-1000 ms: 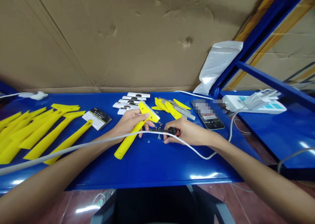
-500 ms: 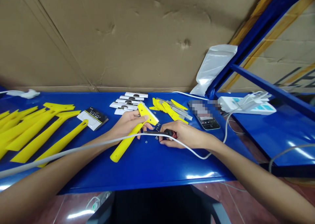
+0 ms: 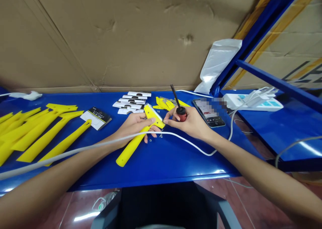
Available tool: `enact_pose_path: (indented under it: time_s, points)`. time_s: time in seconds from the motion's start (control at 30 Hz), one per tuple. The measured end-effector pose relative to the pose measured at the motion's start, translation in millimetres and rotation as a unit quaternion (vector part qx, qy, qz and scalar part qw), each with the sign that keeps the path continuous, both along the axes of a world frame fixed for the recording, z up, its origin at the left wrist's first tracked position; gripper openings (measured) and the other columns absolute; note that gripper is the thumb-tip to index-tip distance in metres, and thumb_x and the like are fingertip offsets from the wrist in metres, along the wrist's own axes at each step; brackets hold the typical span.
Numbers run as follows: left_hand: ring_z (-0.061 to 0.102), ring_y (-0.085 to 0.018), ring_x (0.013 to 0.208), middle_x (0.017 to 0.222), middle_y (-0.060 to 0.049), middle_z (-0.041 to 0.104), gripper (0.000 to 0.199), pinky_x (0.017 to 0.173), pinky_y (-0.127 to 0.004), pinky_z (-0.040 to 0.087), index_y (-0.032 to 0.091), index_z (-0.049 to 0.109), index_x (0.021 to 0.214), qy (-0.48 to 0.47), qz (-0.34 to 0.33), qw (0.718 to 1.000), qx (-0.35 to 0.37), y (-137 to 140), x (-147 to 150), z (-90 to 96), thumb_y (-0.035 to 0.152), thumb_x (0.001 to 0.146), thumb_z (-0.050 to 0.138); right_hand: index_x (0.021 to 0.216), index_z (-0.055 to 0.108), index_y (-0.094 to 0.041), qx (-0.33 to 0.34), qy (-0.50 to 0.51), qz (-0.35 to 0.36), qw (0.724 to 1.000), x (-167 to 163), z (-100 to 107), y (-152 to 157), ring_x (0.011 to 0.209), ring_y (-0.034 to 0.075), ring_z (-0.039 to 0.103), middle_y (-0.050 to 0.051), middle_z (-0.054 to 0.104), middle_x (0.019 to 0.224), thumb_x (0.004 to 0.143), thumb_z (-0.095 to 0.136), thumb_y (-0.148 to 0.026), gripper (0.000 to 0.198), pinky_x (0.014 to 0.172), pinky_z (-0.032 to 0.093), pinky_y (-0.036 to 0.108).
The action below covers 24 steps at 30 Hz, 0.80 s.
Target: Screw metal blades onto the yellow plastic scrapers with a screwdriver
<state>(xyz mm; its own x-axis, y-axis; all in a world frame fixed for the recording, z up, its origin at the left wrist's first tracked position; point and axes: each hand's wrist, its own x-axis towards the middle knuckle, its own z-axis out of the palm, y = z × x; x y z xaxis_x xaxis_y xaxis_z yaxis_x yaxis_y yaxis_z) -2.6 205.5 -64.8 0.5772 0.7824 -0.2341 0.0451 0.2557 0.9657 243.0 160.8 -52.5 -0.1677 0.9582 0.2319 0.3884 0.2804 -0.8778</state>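
In my left hand is a yellow scraper, gripped near its head, with the handle slanting down toward the table's front. A silvery strip runs along the head's edge, and small holes or screws show on its face. My right hand is closed around a screwdriver with a red and black handle; its dark shaft points up. Thumb and fingertips of that hand meet at the lower corner of the scraper head, and anything pinched there is too small to make out. Small metal screws and nuts lie just below the hands.
More yellow scrapers lie at left beside a black-and-white card pack. Behind my hands are white-wrapped pieces and yellow parts. A phone, a power strip and a white cable crossing in front occupy the right.
The screwdriver has swung from lying flat, pointing left, to pointing up in my right hand. Those right fingers have risen to the scraper's head. My left hand has shifted slightly right.
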Motion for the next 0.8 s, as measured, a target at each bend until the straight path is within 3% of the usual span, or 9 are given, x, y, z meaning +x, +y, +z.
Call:
enact_pose_path:
  time_s: [0.13, 0.33, 0.6, 0.7, 0.8]
  points:
    - [0.081, -0.024, 0.07, 0.094, -0.019, 0.085, 0.031, 0.043, -0.024, 0.059, 0.011, 0.072, 0.107, -0.013, -0.004, 1.0, -0.011, 0, 2, -1.4, 0.037, 0.096, 0.085, 0.068, 0.035, -0.028, -0.015, 0.06, -0.004, 0.998, -6, -1, 3, 0.084, 0.024, 0.072, 0.006, 0.083, 0.092, 0.081, 0.09, -0.051, 0.061, 0.085, 0.055, 0.043]
    - [0.081, -0.024, 0.07, 0.091, -0.017, 0.085, 0.036, 0.045, -0.024, 0.059, 0.011, 0.073, 0.107, -0.019, -0.016, 1.0, 0.007, -7, 2, -1.4, 0.043, 0.096, 0.086, 0.068, 0.035, -0.027, -0.036, 0.03, 0.01, 0.999, -14, -6, 1, 0.07, 0.017, 0.06, 0.004, 0.083, 0.091, 0.082, 0.083, -0.036, 0.051, 0.07, 0.049, 0.036]
    - [0.08, -0.022, 0.069, 0.091, -0.016, 0.085, 0.037, 0.044, -0.022, 0.057, 0.012, 0.072, 0.107, -0.022, -0.03, 0.999, 0.008, -8, 3, 0.1, 0.043, 0.095, 0.088, 0.066, 0.037, -0.026, -0.046, 0.038, -0.004, 0.998, -17, -10, 1, 0.071, 0.016, 0.059, 0.003, 0.079, 0.089, 0.077, 0.087, -0.037, 0.053, 0.067, 0.049, 0.034]
    - [0.079, -0.022, 0.067, 0.092, -0.016, 0.085, 0.038, 0.044, -0.023, 0.057, 0.012, 0.072, 0.109, -0.021, -0.03, 0.999, 0.009, -8, 2, 0.5, 0.043, 0.095, 0.088, 0.068, 0.044, -0.025, -0.072, 0.068, -0.018, 0.995, -16, -12, 2, 0.064, 0.013, 0.052, 0.002, 0.075, 0.09, 0.072, 0.092, -0.04, 0.051, 0.057, 0.044, 0.031]
    - [0.079, -0.022, 0.067, 0.093, -0.016, 0.085, 0.039, 0.044, -0.023, 0.058, 0.012, 0.073, 0.112, -0.018, -0.031, 0.999, 0.012, -9, 2, 1.4, 0.043, 0.095, 0.088, 0.071, 0.051, -0.025, -0.109, 0.088, -0.034, 0.989, -17, -11, 1, 0.056, 0.01, 0.043, -0.001, 0.064, 0.077, 0.069, 0.096, -0.042, 0.049, 0.048, 0.036, 0.029]
